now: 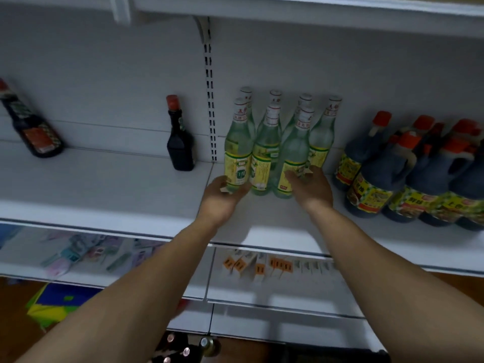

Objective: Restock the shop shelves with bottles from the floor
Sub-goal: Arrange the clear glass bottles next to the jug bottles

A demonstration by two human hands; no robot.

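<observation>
Bottles stand clustered on the shelf; left hand curls round the front-left one, right hand half-open against the front-right. Placing step, seemingly; next: let go, reach down for more bottle tops below.

A: White shelf, what's standing on it?
B: Cluster of clear green bottles, yellow labels, upright, packed tight mid-shelf. Dark jugs with red caps just right of them.
A: Left side?
B: One dark bottle upright near the slotted upright, another dark bottle far left, tilted.
</observation>
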